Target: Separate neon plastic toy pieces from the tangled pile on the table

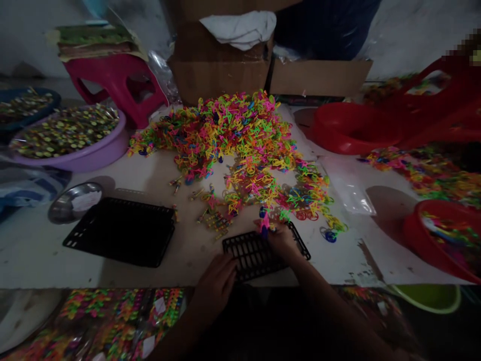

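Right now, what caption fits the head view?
Right hand holds a pink toy piece over a black tray.

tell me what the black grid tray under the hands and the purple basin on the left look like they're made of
Black grid tray: likely moulded plastic, matte, with thin even bars and slots. Purple basin: probably plastic too, smooth with a slight sheen along its rounded rim. Dim light leaves both uncertain.

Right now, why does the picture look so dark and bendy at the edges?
Head view: dim light, so both hands, left hand and right hand, look shadowy; the colourful pile stays brightest; the wide lens curves the table edge; the corners blur.
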Tool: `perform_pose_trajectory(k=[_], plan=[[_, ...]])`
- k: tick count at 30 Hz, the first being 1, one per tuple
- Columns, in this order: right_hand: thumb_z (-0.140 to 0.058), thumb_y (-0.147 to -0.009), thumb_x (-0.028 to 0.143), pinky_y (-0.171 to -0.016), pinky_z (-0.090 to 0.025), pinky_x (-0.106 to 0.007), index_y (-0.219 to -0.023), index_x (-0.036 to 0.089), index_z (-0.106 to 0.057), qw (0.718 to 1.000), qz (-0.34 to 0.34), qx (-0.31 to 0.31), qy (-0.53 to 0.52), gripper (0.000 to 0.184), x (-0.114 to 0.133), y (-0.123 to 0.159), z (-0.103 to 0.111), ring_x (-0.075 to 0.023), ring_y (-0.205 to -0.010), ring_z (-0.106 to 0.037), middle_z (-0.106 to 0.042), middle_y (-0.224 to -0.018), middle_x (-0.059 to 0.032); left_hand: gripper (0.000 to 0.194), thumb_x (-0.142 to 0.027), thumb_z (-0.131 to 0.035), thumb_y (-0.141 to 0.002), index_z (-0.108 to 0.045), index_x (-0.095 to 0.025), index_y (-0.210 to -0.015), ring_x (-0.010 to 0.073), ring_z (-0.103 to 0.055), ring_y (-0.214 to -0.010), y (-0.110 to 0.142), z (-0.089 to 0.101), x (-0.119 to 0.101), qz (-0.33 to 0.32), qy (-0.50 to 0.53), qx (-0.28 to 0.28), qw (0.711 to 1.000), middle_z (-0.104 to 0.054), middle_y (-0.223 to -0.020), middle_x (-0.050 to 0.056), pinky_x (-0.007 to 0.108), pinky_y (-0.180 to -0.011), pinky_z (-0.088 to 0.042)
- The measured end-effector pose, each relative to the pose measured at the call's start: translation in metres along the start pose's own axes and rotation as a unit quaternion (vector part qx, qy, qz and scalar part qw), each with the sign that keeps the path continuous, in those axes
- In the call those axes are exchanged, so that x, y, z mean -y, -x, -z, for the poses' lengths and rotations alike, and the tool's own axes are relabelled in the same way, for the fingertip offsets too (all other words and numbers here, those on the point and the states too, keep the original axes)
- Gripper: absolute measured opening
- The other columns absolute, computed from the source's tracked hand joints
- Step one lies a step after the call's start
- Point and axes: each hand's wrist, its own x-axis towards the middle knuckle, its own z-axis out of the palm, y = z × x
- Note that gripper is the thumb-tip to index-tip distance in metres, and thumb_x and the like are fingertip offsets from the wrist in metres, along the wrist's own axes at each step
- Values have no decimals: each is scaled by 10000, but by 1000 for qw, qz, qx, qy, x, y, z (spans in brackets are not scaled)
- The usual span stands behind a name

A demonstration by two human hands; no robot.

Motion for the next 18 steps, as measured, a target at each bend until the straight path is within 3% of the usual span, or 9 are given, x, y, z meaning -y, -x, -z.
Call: perform_pose_trajectory(k=[2,7,11,14,16,18], plan=[[-527,-704,264,-684,-437,-213,-861,79,-631,999,2,21,-32,264,2,5,-13,-153,-770,-569,-596,-809,-72,314,-147,-463,-799,-449,-165,-1112,107,-371,-1105,-4,-6,5,33,10,-30,999,-446,-1169,-2,296,-915,-376],[-503,-686,137,-715,-431,-199,-856,154,-641,996,49,53,45,220,4,14,-27,-126,-785,-569,-599,-849,-8,315,-58,-426,-767,-484,-129,-1069,158,-298,-1181,-11,-25,14,-26,33,-4,999,-383,-1242,29,376,-942,-354],[-509,-667,35,-678,-417,-172,-900,162,-636,988,112,58,87,295,5,16,-28,-119,-774,-569,-600,-844,-7,280,-81,-417,-785,-511,-165,-1035,113,-342,-1154,-8,-27,21,16,91,-29,995,-427,-1201,1,316,-949,-361],[-574,-661,49,-672,-409,-194,-860,148,-651,973,196,47,111,235,4,13,-34,-139,-759,-552,-586,-831,-53,300,-140,-409,-808,-479,-179,-1097,88,-416,-1093,-9,-23,24,67,105,-22,992,-450,-1180,6,265,-910,-394],[-597,-652,79,-673,-400,-225,-768,131,-649,963,231,36,136,137,3,12,-44,-158,-756,-518,-553,-830,-78,325,-191,-397,-815,-473,-149,-1129,116,-452,-1058,-21,-27,18,99,133,-10,986,-473,-1149,57,274,-882,-409],[-593,-615,87,-667,-379,-221,-665,112,-607,962,225,40,149,57,1,12,-55,-154,-719,-491,-528,-719,-60,350,-240,-397,-811,-488,-129,-1130,148,-466,-1042,-48,-43,3,103,191,-2,976,-491,-1112,97,297,-881,-403]])
